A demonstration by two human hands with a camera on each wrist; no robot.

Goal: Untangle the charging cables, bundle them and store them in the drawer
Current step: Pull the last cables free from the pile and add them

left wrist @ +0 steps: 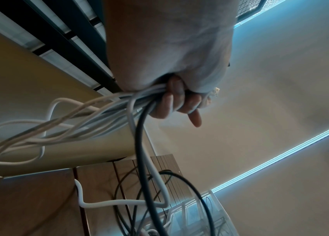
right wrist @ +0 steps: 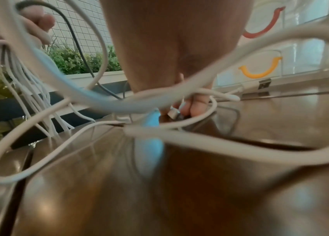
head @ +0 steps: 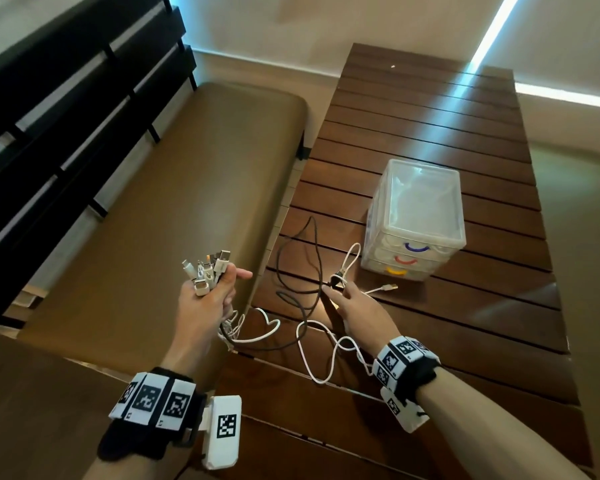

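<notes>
My left hand [head: 211, 292] is raised left of the table and grips a bunch of cable ends [head: 209, 270], mostly white plugs sticking up from the fist. In the left wrist view the fingers [left wrist: 176, 102] curl round several white cords and one black cord [left wrist: 142, 143] trailing down. My right hand [head: 352, 303] is low over the table and pinches a cable plug [right wrist: 174, 113] where a black cable [head: 312, 258] and white cable [head: 350, 258] cross. White loops [head: 317, 355] lie near the front edge. The clear drawer unit [head: 418, 216], its drawers pushed in, stands beyond.
The slatted dark wooden table [head: 465, 313] runs away from me. A padded brown bench [head: 174, 209] with a dark slatted back lies to the left. One loose white plug [head: 388, 288] rests in front of the drawer unit. Green plants [right wrist: 72, 59] show in the right wrist view.
</notes>
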